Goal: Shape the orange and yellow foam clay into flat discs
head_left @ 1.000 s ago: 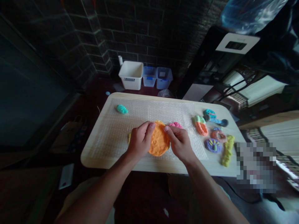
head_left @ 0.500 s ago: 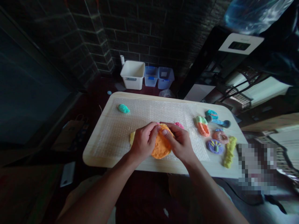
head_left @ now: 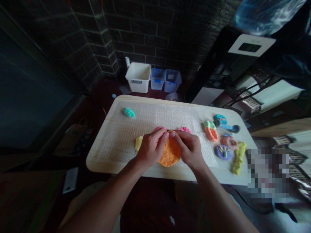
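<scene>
A flat round slab of orange clay point(head_left: 170, 154) lies on a bubble-wrap sheet point(head_left: 150, 123) covering a light wooden table point(head_left: 107, 161). My left hand point(head_left: 150, 148) and my right hand point(head_left: 188, 148) both pinch the slab's far edge, fingertips meeting in the middle. Pink clay point(head_left: 184, 129) shows just beyond my fingers. A small yellow clay lump point(head_left: 138, 143) sits beside my left hand.
A teal clay lump point(head_left: 128, 112) lies at the table's far left. Several finished clay shapes point(head_left: 224, 139) line the right side. On the floor behind stand a white bin point(head_left: 138, 77) and two clear boxes point(head_left: 165, 80). A brick wall is behind them.
My fingertips have slid from the slab's sides to meet at its far edge, and the slab looks a little narrower.
</scene>
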Tool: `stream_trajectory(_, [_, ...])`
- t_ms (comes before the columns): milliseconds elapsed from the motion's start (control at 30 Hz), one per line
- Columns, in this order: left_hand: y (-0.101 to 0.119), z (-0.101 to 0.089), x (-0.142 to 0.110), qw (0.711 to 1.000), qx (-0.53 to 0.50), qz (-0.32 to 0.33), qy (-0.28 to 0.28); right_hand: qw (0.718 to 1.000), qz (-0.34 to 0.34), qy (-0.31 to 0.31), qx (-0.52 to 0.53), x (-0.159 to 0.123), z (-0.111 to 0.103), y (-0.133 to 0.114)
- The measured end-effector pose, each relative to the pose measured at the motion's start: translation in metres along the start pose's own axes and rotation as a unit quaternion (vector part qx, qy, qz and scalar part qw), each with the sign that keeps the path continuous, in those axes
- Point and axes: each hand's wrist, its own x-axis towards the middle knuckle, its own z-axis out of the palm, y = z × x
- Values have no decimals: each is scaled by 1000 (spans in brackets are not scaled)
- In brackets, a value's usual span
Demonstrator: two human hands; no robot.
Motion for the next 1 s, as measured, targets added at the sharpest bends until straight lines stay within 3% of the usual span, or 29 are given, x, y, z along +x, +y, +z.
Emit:
stream_trajectory(333, [0, 0, -1, 998, -11, 14, -55, 999, -2, 33, -33, 0, -3, 3])
stream_trajectory(567, [-1, 2, -1, 999, 8, 8, -45, 1000, 1, 29, -5, 2, -2, 2])
stream_trajectory(767, [-4, 4, 0, 997, -59, -38, -29, 998, -8, 44, -41, 2, -1, 1])
stream_trajectory(1000, [-2, 3, 0, 1000, 14, -10, -9, 998, 5, 46, -30, 2, 2, -1])
